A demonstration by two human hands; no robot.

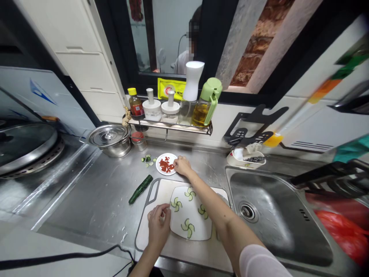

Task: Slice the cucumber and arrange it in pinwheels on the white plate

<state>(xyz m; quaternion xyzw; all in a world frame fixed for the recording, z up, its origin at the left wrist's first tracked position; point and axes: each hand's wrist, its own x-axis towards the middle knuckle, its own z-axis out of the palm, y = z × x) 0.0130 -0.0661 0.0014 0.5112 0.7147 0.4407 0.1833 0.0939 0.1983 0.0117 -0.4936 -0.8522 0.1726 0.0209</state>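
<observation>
My right hand [182,166] reaches over the right rim of a small white plate [158,167], fingertips pinched among its small red dried pieces, possibly goji berries [165,164]. Whatever is between those fingertips is too small to name. At the left edge of a larger white plate [180,192] is my left hand [159,220], fingers curled and thumb near the index finger; anything between them is hidden. Green cucumber slices [188,227] form several pinwheels on that plate, one partly behind my right forearm. The plate lies on a grey-rimmed cutting board [147,227].
Left of the board lies a cucumber [140,189], with cucumber offcuts [148,160] behind it. A lidded steel pot [111,140] stands back left. A seasoning rack [173,126] overhangs the counter's rear. The sink [271,204] is at right; a black cable [86,255] crosses the front left.
</observation>
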